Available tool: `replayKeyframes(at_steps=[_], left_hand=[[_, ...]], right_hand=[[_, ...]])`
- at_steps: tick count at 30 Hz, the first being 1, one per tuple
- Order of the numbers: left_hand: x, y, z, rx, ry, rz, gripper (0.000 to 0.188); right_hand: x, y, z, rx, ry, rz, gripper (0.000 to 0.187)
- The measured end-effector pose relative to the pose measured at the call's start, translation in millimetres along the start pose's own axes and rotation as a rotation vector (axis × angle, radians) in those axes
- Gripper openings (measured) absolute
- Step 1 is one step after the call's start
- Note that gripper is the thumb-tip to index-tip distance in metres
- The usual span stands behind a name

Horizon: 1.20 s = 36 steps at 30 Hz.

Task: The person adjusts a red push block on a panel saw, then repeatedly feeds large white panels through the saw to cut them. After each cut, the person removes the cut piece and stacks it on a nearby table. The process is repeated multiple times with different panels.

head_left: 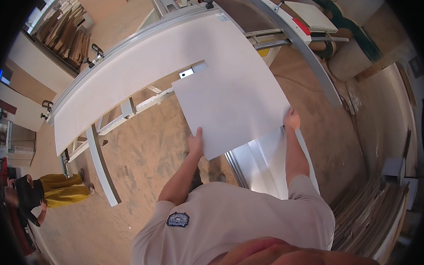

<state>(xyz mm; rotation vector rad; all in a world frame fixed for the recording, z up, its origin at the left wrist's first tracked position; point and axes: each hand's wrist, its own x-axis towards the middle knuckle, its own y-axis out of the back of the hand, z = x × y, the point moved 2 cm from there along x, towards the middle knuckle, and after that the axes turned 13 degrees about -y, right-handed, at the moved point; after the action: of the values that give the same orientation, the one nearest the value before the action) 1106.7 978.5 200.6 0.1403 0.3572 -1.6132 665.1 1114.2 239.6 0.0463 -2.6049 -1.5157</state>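
Observation:
A white rectangular board [230, 108] is held out in front of me, above the metal bed of a sliding table saw [258, 161]. My left hand [196, 142] grips its near left edge. At the near right corner my right hand [292, 119] grips the board. A larger white panel [138, 74] lies on the saw's sliding carriage beyond it; whether the two touch I cannot tell. Both my forearms reach up from my beige shirt at the bottom.
A long grey guide rail [308, 52] curves along the right. The sawdust-covered floor [146, 154] spreads to the left. A person in yellow trousers [58, 189] crouches at far left. Stacked boards [367, 215] lie at lower right, more timber [68, 34] at upper left.

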Motion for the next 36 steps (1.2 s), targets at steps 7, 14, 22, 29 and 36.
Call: replayKeyframes(at_steps=[7,14,22,29,36], left_hand=[[2,-7,0,0.134,-0.052,0.046,0.05],[4,-4,3,0.103,0.076,0.068,0.052],[7,-1,1,0.128,0.041,0.1,0.049],[7,-1,-7,0.165,-0.013,0.11,0.045],[23,-2,-18,0.036,-0.032,0.072,0.047]], right_hand=[[9,-6,9,-0.048,0.003,0.027,0.049],[8,-16,14,-0.043,0.046,0.074,0.048],[-41,21,-14,-0.092,0.419,0.194,0.032],[-186,3,-43,0.147,1.06,-0.35,0.042],[-181,-8,-54,0.104,1.176,-0.241,0.05]])
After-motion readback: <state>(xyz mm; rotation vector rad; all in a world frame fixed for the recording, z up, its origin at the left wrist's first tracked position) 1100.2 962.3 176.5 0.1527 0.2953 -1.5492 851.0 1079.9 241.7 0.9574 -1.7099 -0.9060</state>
